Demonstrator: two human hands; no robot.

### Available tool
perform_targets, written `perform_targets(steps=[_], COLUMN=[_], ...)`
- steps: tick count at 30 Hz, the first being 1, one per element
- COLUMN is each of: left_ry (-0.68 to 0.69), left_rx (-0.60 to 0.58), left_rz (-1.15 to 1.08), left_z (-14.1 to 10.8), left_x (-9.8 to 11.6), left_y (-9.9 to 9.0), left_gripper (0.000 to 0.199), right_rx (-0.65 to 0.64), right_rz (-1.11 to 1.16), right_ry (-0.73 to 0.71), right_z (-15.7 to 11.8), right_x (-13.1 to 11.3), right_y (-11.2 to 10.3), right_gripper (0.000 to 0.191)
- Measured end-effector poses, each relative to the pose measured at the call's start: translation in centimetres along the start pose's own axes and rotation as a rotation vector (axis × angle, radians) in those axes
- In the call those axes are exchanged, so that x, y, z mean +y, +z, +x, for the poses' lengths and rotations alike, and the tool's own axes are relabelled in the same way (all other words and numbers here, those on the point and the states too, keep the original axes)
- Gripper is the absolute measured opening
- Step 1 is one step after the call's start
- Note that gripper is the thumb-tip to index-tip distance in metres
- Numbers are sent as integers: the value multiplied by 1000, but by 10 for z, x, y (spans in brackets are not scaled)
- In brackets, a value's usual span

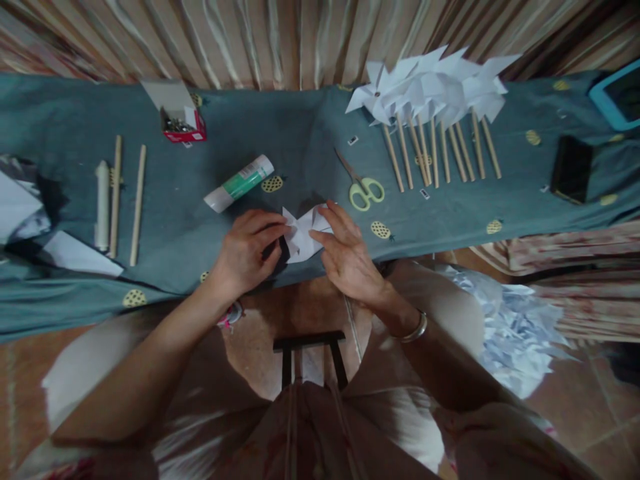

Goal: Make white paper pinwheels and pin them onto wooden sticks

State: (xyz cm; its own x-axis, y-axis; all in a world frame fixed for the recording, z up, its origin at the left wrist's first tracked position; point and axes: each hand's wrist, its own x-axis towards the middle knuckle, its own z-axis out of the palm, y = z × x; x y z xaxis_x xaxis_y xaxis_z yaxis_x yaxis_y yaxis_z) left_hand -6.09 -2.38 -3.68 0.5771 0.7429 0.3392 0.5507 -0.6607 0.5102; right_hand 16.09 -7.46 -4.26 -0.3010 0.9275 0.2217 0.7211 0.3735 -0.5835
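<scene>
A small white paper pinwheel (301,239) with folded blades lies at the table's front edge between my hands. My left hand (249,252) pinches its left corner between thumb and fingers. On the opposite side, my right hand (349,252) grips a blade, thumb toward the middle and fingers over the upper right. Just beyond my left hand lies a green and white glue stick (240,183). Scissors (364,190) with light green handles rest past my right hand. Finished pinwheels (425,90) on wooden sticks lie in a row at the back right.
Left of my hands are two bare wooden sticks (138,205), a pale rod (103,208) and white paper sheets (83,255). An open red box (185,127) of small metal pieces stands behind. A dark phone (573,169) lies right. Paper scraps (523,333) pile beside my right leg.
</scene>
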Motion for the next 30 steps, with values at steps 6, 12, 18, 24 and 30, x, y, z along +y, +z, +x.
perform_targets(steps=[6,12,18,24,30], left_ry=[56,45,29,-15,-106], left_rx=[6,25,2,10,32], left_rz=[-1,6,-1,-55,-97], left_z=[-3,1,4,4,7], left_x=[-3,-5,-3,1,6], left_y=[10,14,13,10,7], left_gripper=[20,16,19,20,29], right_rx=[43,90,99,14,33], right_rz=[49,66,88,141,201], right_ry=[17,112,144,149,177], right_z=[2,12,16,17,21], right_x=[7,7,7,13,17], right_y=[-2,-10,-17,-24,-25], right_gripper=[46,44,38,25,21])
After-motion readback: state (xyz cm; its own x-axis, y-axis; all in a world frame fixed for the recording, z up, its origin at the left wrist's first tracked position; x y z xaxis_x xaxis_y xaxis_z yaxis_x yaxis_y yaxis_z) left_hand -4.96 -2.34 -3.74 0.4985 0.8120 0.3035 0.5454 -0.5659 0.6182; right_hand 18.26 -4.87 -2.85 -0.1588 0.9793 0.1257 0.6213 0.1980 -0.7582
